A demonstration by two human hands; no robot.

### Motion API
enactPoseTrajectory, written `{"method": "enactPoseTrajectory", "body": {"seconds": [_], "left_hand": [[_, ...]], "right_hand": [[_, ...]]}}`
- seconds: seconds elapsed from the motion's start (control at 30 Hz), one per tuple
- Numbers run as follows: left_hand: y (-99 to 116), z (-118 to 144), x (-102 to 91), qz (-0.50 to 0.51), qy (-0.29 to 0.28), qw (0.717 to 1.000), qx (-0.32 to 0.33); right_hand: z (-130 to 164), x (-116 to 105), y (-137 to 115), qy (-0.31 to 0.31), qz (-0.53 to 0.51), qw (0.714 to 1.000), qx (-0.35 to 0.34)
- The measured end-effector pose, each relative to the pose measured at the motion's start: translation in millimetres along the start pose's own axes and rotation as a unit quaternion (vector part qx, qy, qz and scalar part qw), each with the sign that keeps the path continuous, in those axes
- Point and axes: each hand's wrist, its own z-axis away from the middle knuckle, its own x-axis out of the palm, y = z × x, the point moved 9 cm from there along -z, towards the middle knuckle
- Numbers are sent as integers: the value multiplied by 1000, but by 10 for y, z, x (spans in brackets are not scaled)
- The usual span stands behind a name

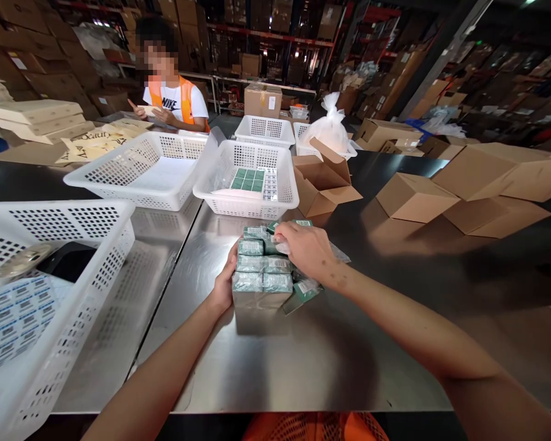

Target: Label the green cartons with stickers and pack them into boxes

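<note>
The left hand [223,283] presses flat against the 9 o'clock side of a block of small green boxes [261,275], thumb up along its edge, fingers hidden behind the stack. The right hand [305,247] lies on the block's top at the 1 o'clock corner, fingers curled down and pinching a bit of clear plastic wrap [337,252] that trails off toward 3 o'clock. The block stands on the steel table [330,343], near the middle of the view. Its long axis runs from 6 to 12 o'clock, away from the person, with the boxes in two rows side by side and their end faces upward. One loose green box [302,293] lies tilted against the block's 4 o'clock corner.

At 12 o'clock beyond the block, a white perforated basket [220,184] holds a flat layer of green boxes [248,179] beside a strip of white labels. At 10 o'clock a wider white basket [101,173] shows only its pale floor. At 8 o'clock a third basket [96,269] holds sheets of printed labels [13,312] and a dark flat item. An open cardboard carton [324,180] stands at 1 o'clock, flaps up; what is inside cannot be seen. Closed cartons [411,197] lie at 2 o'clock. Across the table at 11 o'clock, another person in an orange vest [183,101] handles something small.
</note>
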Motion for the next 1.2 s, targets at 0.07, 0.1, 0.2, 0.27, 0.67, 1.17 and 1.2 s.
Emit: {"method": "enactPoseTrajectory", "body": {"seconds": [0.07,0.1,0.2,0.27,0.67,1.17,1.2], "left_hand": [[-5,0,-1,-1,-3,1000,-3],[-5,-1,0,-2,-6,1000,-3],[3,0,1,-4,-9,1000,1],[-5,2,9,-6,-13,1000,-2],[36,21,50,-21,1,999,44],[40,23,24,-22,8,999,42],[41,22,15,-22,11,999,44]], "right_hand": [[-32,1,-6,-4,17,1000,-6],[-41,-6,-13,-8,15,1000,-13],[-6,-134,-57,1,-19,999,-50],[81,-312,-73,34,-58,996,-58],[604,-151,-375,48,-208,970,-114],[450,-365,-317,28,-139,989,-47],[454,-487,-253,58,-171,983,-34]]}}
